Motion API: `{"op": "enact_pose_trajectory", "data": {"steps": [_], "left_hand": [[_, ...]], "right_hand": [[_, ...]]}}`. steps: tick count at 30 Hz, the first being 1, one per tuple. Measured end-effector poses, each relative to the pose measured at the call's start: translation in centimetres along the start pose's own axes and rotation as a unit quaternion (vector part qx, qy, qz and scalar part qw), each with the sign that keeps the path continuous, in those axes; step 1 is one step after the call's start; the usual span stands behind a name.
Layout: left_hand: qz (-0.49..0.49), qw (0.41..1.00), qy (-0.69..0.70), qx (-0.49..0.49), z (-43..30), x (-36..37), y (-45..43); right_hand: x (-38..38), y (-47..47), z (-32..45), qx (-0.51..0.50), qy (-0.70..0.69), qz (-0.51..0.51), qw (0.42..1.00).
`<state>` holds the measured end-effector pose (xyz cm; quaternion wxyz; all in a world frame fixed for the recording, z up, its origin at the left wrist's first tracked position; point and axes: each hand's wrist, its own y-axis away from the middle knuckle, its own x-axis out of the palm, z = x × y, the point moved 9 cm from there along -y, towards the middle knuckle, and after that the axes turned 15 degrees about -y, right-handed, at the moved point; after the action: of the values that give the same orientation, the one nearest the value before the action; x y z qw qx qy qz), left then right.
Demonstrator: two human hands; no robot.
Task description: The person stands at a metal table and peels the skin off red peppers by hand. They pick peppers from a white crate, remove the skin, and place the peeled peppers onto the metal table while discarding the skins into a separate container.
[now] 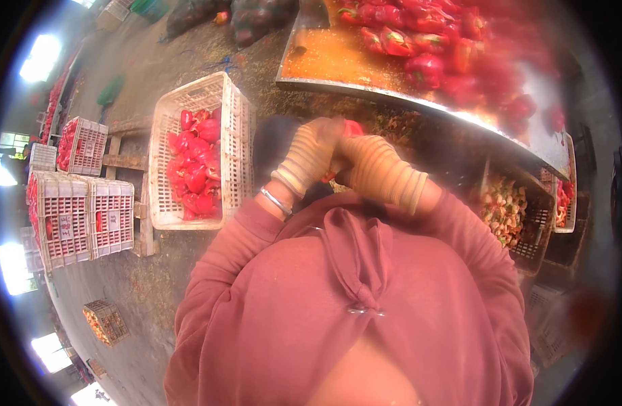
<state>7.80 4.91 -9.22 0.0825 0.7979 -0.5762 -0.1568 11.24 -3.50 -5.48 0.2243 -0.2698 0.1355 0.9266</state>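
Note:
Both my hands wear pale yellow striped knit gloves and meet in front of my body. My left hand (315,147) is closed around a red bell pepper (352,128), which shows above and between the hands. My right hand (373,162) is bent against the same pepper, its fingers mostly hidden. Whether the right fingers also hold a small tool cannot be seen. Just left of my left hand stands a white plastic crate (230,137) containing red pepper pieces (196,162).
A metal-edged table (331,63) bearing a heap of red peppers (422,45) is ahead and right. Below its right end sits a dark crate (537,243) of pepper cores (504,205). Stacked crates (64,218) stand left, near a wooden pallet (125,161). Full mesh sacks (262,20) lie beyond.

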Motion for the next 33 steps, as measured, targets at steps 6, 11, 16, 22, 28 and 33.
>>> {"op": "enact_pose_trajectory", "data": {"steps": [6, 11, 16, 22, 28, 33], "left_hand": [[0.038, 0.992, -0.068, 0.097, 0.4, 0.3, -1.5], [0.056, 0.996, -0.016, -0.063, 2.7, 1.3, -0.5], [0.063, 0.980, 0.176, -0.070, 8.1, 3.4, -2.7], [-0.002, 0.967, 0.251, -0.034, 5.3, 1.5, -1.1], [0.013, 0.987, 0.146, 0.071, 1.3, 3.2, -0.4], [0.084, 0.972, 0.017, 0.221, -4.4, 4.5, 2.1]], "right_hand": [[0.5, 0.9, 0.9, -0.056, -0.028, -0.008, 0.998], [1.7, 2.7, -0.2, -0.069, 0.078, -0.085, 0.991], [-4.0, 4.5, 1.2, -0.148, 0.191, -0.308, 0.920], [-18.4, 18.9, -11.0, 0.175, 0.332, -0.492, 0.786], [-13.4, 16.1, -8.3, 0.001, -0.054, -0.427, 0.902], [-4.0, 6.9, -4.8, 0.160, -0.464, -0.156, 0.857]]}}
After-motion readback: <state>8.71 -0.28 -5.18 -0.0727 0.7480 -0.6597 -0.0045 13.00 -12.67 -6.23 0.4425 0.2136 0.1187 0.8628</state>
